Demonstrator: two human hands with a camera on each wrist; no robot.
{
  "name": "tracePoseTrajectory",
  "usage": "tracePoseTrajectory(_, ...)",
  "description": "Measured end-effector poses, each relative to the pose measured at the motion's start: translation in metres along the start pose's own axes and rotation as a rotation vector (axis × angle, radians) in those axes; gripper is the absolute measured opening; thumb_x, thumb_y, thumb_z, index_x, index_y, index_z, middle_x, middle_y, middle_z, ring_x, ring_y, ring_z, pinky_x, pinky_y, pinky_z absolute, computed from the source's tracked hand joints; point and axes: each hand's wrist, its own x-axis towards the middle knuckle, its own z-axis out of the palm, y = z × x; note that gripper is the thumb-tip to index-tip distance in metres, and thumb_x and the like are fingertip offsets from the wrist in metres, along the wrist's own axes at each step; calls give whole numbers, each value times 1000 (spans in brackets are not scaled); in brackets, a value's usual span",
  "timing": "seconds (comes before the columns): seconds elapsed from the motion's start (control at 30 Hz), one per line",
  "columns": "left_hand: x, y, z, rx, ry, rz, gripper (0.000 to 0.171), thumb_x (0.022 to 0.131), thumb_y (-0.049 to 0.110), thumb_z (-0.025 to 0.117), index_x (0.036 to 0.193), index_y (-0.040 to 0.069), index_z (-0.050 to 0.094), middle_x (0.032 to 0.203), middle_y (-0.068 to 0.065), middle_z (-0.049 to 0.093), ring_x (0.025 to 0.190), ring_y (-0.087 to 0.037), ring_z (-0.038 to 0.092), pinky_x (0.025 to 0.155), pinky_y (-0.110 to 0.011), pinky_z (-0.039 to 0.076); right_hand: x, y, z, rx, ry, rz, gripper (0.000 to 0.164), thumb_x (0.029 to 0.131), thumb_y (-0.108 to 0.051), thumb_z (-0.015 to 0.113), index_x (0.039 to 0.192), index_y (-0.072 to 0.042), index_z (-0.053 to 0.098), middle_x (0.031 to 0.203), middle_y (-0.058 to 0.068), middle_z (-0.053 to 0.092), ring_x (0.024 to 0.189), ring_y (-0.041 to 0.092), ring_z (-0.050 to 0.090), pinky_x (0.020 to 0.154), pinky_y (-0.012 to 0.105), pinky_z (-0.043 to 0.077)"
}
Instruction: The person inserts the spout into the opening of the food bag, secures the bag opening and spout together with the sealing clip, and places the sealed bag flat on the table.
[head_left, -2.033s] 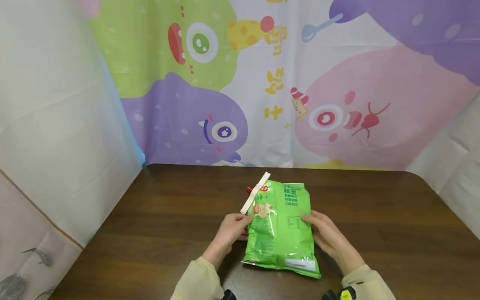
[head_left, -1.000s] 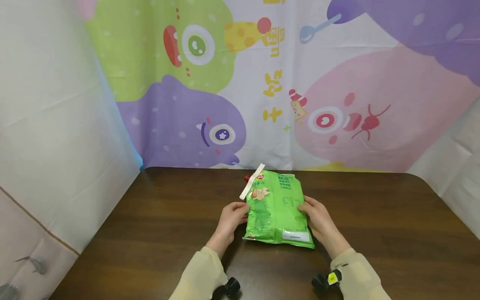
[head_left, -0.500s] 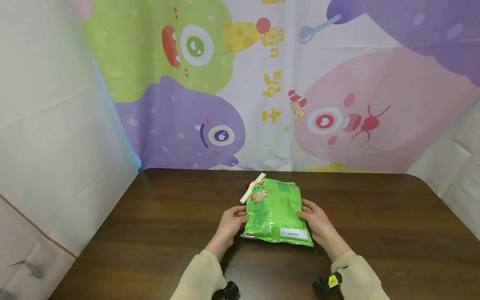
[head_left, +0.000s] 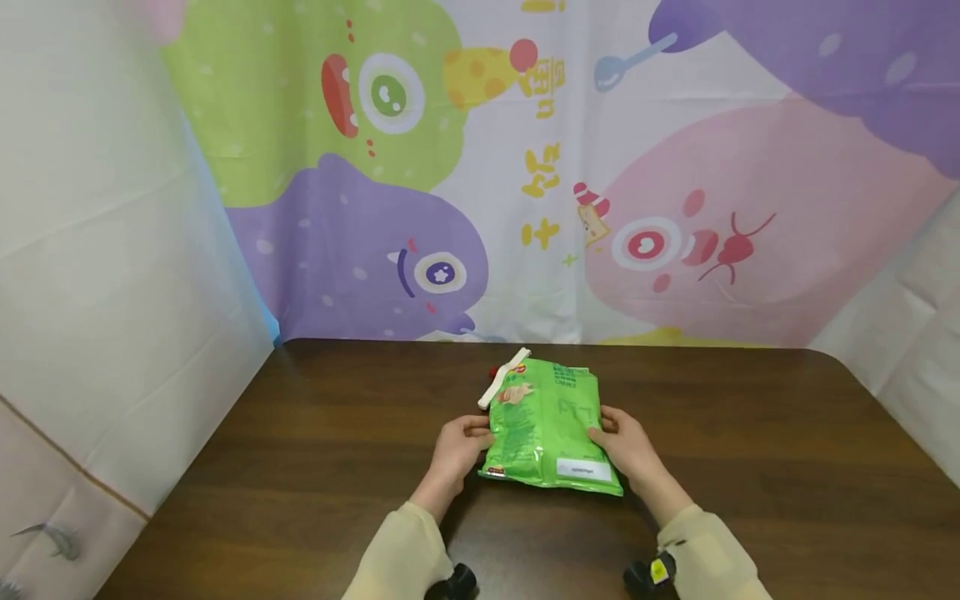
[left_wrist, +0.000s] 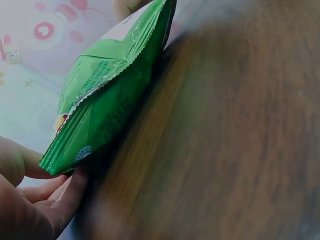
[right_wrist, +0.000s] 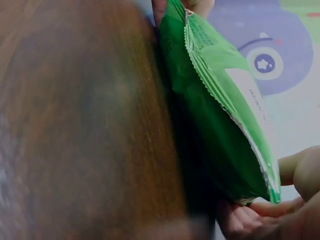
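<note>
A green snack bag (head_left: 551, 425), printed with dark lettering and a white label patch, is held between both hands in the head view. A white bag clip (head_left: 504, 379) sits across its upper left corner, with a small red bit (head_left: 493, 372) behind. My left hand (head_left: 456, 454) pinches the left edge, thumb above and fingers underneath. On the right edge my right hand (head_left: 630, 446) grips the same way. The wrist views show the bag's crimped near end (left_wrist: 107, 82) close above the wood, and fingers (right_wrist: 245, 217) tucked below it.
The brown wooden table (head_left: 300, 467) extends around the bag. Behind it hangs a curtain (head_left: 555, 292) with cartoon monsters, and pale cloth walls (head_left: 135, 208) stand at the sides. Black wrist cameras (head_left: 453, 581) are strapped at both sleeves.
Both hands first carried the bag away from the body, then its far end tipped down toward the table. In the last half second it has shifted only slightly left.
</note>
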Motion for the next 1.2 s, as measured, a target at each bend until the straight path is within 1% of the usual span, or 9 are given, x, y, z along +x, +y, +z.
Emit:
tracePoseTrajectory(0.1, 0, -1, 0, -4, 28, -3, 24, 82, 2, 59, 105, -5, 60, 88, -14, 65, 74, -16, 61, 66, -31, 51, -1, -2, 0, -93, 83, -35, 57, 91, -14, 53, 139, 0, 28, 130, 27, 42, 116, 39, 44, 88, 48, 40)
tracePoseTrajectory(0.2, 0, -1, 3, 0, 59, 5, 21, 81, 1, 61, 101, -6, 59, 84, -13, 63, 69, -13, 58, 63, -30, 50, -2, -2, 1, -187, 136, -100, 51, 89, -15, 56, 136, -6, 38, 121, 22, 50, 105, 34, 52, 82, 44, 43)
tracePoseTrajectory(0.33, -1, -1, 4, 11, 75, 39, 13, 81, 1, 61, 92, -6, 59, 78, -9, 60, 66, -12, 54, 60, -28, 49, -1, -1, 0, -298, 146, -172, 39, 89, -14, 56, 127, -5, 51, 113, 18, 54, 97, 28, 52, 80, 43, 42)
tracePoseTrajectory(0.4, -1, -1, 4, 16, 75, 49, 12, 81, 1, 61, 92, -5, 61, 77, -9, 60, 65, -12, 54, 59, -28, 49, 0, -1, 0, -326, 130, -189, 37, 89, -14, 55, 125, -3, 53, 112, 18, 54, 96, 28, 50, 79, 43, 41)
tracePoseTrajectory(0.7, 1, 2, 3, 52, 72, 61, 16, 82, 2, 61, 97, -2, 65, 81, -11, 63, 66, -12, 55, 57, -26, 46, 7, 3, -4, -327, 34, -200, 39, 92, -17, 51, 129, -3, 49, 128, 21, 47, 112, 34, 46, 85, 48, 40)
tracePoseTrajectory(0.87, 1, 1, 1, 91, 45, 81, 15, 84, 5, 59, 98, 1, 63, 83, -10, 62, 68, -13, 55, 58, -27, 47, 7, 2, -6, -308, 43, -195, 41, 92, -17, 51, 131, -6, 47, 119, 18, 51, 107, 32, 48, 81, 46, 40)
tracePoseTrajectory(0.93, 1, 1, 0, 94, 48, 87, 14, 86, 7, 58, 97, 1, 63, 83, -11, 63, 67, -13, 57, 58, -28, 49, 6, 2, -7, -307, 59, -185, 42, 92, -17, 51, 133, -7, 45, 116, 18, 52, 106, 32, 49, 80, 45, 41)
tracePoseTrajectory(1.03, 1, 1, -3, 55, 81, 86, 14, 87, 8, 56, 95, -3, 62, 84, -15, 64, 66, -15, 61, 60, -31, 52, 4, 0, -13, -303, 107, -173, 43, 92, -18, 50, 133, -9, 44, 115, 19, 54, 106, 33, 50, 81, 46, 42)
tracePoseTrajectory(1.2, 2, 5, -10, 21, 141, 69, 15, 87, 7, 54, 91, -6, 60, 80, -19, 65, 63, -17, 63, 60, -31, 53, 2, -4, -30, -315, 226, -194, 32, 93, -20, 49, 120, -6, 55, 111, 18, 59, 102, 32, 55, 80, 45, 43)
